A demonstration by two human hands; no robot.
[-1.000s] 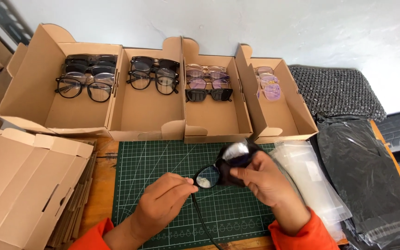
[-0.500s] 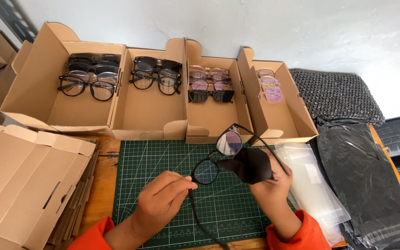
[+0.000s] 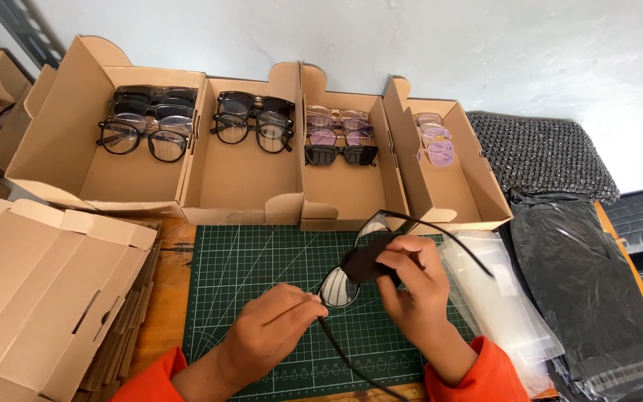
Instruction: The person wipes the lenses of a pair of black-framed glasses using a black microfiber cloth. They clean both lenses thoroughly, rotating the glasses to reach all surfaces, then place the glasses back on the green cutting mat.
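A wooden tabletop [image 3: 169, 298] carries a green cutting mat [image 3: 262, 275] at its middle. Behind the mat stands a row of open cardboard boxes [image 3: 247, 179]. To the left lies a stack of flat folded cartons [image 3: 39, 290]. To the right lie clear plastic sleeves [image 3: 507, 298], then black bags [image 3: 589, 298], with a dark textured mat [image 3: 545, 152] behind them.

Open brown cartons [image 3: 247, 179] (clear bags [image 3: 504, 305] right)
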